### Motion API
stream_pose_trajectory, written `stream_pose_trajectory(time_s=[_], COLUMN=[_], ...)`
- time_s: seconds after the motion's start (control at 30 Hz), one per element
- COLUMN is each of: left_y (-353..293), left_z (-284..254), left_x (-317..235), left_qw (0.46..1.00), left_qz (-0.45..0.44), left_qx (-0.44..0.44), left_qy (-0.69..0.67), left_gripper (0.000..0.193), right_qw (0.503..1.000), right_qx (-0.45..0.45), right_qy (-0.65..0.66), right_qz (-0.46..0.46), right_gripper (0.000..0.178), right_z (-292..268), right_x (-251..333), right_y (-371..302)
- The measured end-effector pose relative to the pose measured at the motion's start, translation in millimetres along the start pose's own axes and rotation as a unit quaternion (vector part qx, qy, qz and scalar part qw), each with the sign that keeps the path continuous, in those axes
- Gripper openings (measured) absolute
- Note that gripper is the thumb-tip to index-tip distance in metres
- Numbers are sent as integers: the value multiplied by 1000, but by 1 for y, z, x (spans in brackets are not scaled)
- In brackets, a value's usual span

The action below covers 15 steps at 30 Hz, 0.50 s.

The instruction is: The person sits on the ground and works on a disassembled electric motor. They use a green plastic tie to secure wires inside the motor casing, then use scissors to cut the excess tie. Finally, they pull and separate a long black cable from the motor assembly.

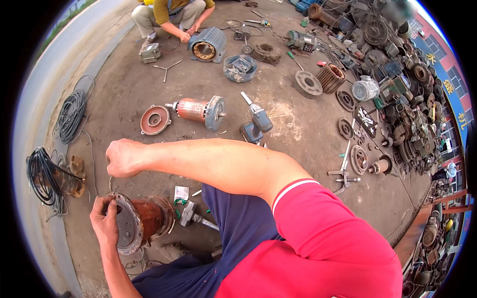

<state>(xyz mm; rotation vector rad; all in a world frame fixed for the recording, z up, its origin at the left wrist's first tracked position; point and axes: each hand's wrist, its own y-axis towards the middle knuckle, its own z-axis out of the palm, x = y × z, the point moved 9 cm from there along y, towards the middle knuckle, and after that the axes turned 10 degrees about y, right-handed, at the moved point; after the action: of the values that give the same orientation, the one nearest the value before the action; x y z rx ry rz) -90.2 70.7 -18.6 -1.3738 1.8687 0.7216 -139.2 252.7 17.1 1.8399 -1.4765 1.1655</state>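
Note:
A rusty motor housing [149, 218] with a grey round flange lies on the ground in front of my knees. My left hand [103, 219] grips the flange's rim on its left side. My right arm reaches across from the right. My right hand [121, 158] is closed in a fist just above the housing, and I cannot make out anything in it. A few thin wires [112, 185] lie between the two hands.
A hammer [195, 215] lies right of the housing. Farther off lie a rotor with end cap [198, 110], a round cover [155, 119] and a power wrench [257, 124]. Black cable coils [43, 176] sit left. Another person [171, 14] squats by a stator [206, 44]. Motor parts [397, 99] pile up right.

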Motion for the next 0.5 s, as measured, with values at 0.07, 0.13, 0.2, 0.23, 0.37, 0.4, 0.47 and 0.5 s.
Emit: stream_pose_trajectory(time_s=[0.07,0.13,0.2,0.23,0.37,0.4,0.47,0.5], left_y=[3,5,3,2,-5,-4,-6,-1], left_z=[5,10,11,12,18,17,9,8], left_x=[-4,-14,-27,-41,-69,-73,-74,-70], left_qw=[1000,1000,998,993,976,969,955,967], left_qz=[7,24,49,88,121,134,152,142], left_qx=[9,13,5,-2,-32,-37,-47,-45], left_qy=[-8,5,41,79,181,204,251,208], left_gripper=[8,8,7,8,9,8,5,4], right_qw=[993,994,994,994,994,995,994,993], right_qx=[108,101,91,82,69,68,66,67], right_qy=[37,19,12,14,3,0,1,0], right_qz=[21,-33,-67,-73,-80,-79,-92,-99], right_gripper=[26,27,28,27,25,25,25,26], right_z=[8,19,27,26,28,27,27,26], right_x=[12,4,-2,-4,-1,0,6,8], right_y=[-26,-23,-17,-17,-20,-21,-21,-21])
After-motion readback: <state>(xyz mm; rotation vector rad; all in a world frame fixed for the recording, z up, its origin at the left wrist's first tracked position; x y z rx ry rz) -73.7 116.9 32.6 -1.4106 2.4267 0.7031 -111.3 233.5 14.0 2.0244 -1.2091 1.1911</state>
